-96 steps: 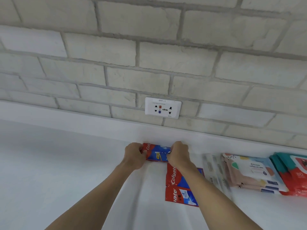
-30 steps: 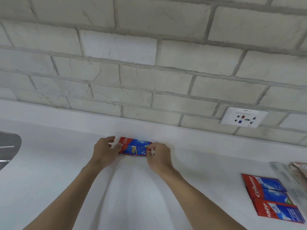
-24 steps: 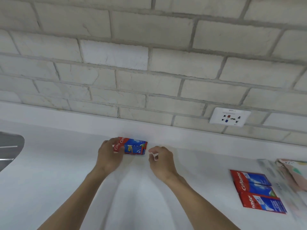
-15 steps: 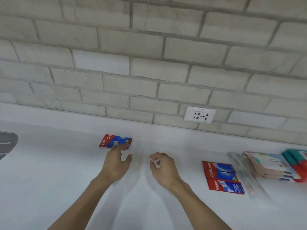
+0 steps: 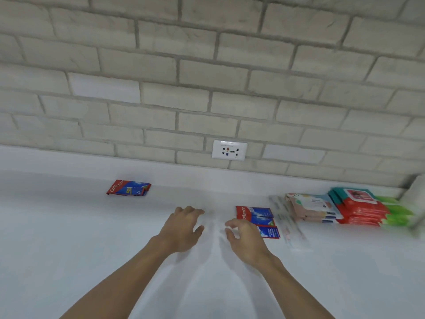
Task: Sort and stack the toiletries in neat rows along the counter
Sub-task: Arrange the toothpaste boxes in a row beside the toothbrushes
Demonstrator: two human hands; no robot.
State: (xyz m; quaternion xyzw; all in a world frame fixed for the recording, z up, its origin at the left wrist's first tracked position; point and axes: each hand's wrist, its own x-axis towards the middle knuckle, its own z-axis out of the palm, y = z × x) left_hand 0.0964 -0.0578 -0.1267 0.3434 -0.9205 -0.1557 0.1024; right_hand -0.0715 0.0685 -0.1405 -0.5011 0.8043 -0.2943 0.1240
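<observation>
Two hands hang empty over the white counter point(image 5: 69, 238), the left hand point(image 5: 181, 229) and right hand point(image 5: 246, 240) with fingers loosely spread. A lone Colgate box point(image 5: 128, 188) lies at ten o'clock by the back ledge. Stacked Colgate boxes point(image 5: 255, 215) sit at one o'clock, just beyond the right hand, with blurred clear packets point(image 5: 287, 222) and wet-wipe packs point(image 5: 358, 208) farther right.

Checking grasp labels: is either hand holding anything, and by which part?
Nothing is held. The left hand and right hand are above the counter, fingers loose and empty; the lone toothpaste box lies apart from both.
</observation>
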